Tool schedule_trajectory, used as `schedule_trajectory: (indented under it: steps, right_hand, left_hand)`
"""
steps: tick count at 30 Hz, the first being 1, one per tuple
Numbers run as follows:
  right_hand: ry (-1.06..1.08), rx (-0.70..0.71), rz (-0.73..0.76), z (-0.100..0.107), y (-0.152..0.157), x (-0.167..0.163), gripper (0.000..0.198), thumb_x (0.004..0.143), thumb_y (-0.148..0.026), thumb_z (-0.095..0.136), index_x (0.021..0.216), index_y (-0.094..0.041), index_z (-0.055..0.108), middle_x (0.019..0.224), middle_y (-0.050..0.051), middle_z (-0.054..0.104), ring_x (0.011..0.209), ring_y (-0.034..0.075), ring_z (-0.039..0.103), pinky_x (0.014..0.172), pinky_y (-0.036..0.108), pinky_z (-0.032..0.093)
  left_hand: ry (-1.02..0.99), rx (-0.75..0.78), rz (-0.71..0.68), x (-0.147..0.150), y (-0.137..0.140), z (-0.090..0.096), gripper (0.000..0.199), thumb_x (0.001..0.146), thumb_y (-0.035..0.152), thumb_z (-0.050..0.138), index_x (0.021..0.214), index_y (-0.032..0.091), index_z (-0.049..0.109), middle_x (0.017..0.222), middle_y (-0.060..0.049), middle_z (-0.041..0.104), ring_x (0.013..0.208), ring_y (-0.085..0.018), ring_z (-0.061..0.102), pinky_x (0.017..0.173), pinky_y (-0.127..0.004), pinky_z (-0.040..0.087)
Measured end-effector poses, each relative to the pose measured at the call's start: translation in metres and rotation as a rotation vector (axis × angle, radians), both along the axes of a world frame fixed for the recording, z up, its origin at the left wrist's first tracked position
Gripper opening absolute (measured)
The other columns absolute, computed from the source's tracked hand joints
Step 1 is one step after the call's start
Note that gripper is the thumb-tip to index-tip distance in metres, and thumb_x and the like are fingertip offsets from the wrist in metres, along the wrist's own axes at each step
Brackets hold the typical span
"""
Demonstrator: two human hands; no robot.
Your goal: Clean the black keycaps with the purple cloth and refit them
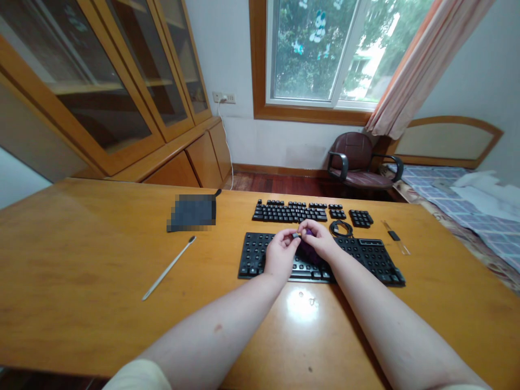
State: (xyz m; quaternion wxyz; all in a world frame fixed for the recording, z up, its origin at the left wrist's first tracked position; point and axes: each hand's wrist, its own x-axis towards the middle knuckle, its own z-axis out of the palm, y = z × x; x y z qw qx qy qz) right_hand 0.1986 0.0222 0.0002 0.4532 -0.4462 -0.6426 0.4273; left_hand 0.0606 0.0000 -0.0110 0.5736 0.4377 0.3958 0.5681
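Observation:
My left hand [281, 250] is closed, its thumb and fingers pinching a small grey piece [295, 235] whose kind I cannot make out. Against its other side, my right hand [319, 241] is closed around a bunched purple cloth [309, 250]. Both hands are close together above a black keyboard [260, 254] with its keycaps off and its switches bare. Part of the keyboard's middle is hidden by the hands and cloth. Behind it, loose black keycaps [290, 211] lie in keyboard order, with a separate block of number keycaps [361, 218] to the right.
A coiled black cable [341, 228] lies behind the keyboard. On the right is a wire keycap puller [394, 235]. A long thin brush [169, 268] and a dark pouch [193, 210] lie left on the wooden table [81, 271]. A chair [355, 157] stands beyond.

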Motion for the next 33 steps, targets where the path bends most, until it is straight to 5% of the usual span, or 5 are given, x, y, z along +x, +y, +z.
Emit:
schedule_trajectory:
  steps: [5,14,22,29,33]
  right_hand:
    - [-0.056,0.025,0.037,0.004,-0.004,0.000,0.018,0.070,-0.025,0.061,0.086,-0.018,0.057,0.060,-0.005,0.045,0.053,0.009,0.042,0.051,0.021,0.035]
    - [-0.145,0.070,-0.151,-0.002,0.004,0.002,0.019,0.069,-0.033,0.064,0.080,-0.017,0.066,0.075,0.004,0.063,0.070,0.016,0.056,0.067,0.030,0.045]
    - [-0.193,0.050,-0.078,0.005,0.002,0.003,0.029,0.064,-0.036,0.070,0.085,-0.017,0.068,0.065,-0.001,0.057,0.058,0.012,0.051,0.058,0.025,0.041]
    - [-0.236,0.019,-0.163,0.011,0.001,0.005,0.028,0.063,-0.038,0.070,0.083,-0.018,0.068,0.063,-0.001,0.057,0.057,0.013,0.051,0.057,0.026,0.042]
    - [-0.082,0.071,-0.308,0.028,-0.004,0.011,0.031,0.064,-0.040,0.069,0.084,-0.017,0.064,0.060,-0.003,0.051,0.055,0.013,0.054,0.055,0.026,0.043]
  left_hand:
    - [-0.003,0.003,0.029,-0.001,0.000,0.000,0.022,0.069,0.020,0.065,0.087,0.015,0.054,0.081,-0.002,0.061,0.078,-0.012,0.060,0.076,-0.025,0.047]
    - [-0.089,-0.056,0.023,-0.001,0.006,-0.008,0.018,0.076,0.024,0.058,0.089,0.013,0.054,0.086,-0.006,0.063,0.084,-0.014,0.062,0.084,-0.031,0.046]
    - [-0.017,0.006,0.051,-0.002,0.005,-0.008,0.018,0.075,0.018,0.059,0.092,0.015,0.055,0.092,-0.006,0.062,0.089,-0.014,0.060,0.086,-0.029,0.045]
    - [0.008,0.034,-0.007,-0.004,-0.001,-0.004,0.020,0.080,0.030,0.054,0.094,0.016,0.056,0.092,-0.007,0.063,0.085,-0.015,0.061,0.081,-0.029,0.047]
    - [0.102,0.053,0.014,-0.005,-0.006,0.001,0.022,0.082,0.034,0.051,0.093,0.017,0.058,0.089,-0.006,0.062,0.076,-0.013,0.060,0.074,-0.027,0.047]
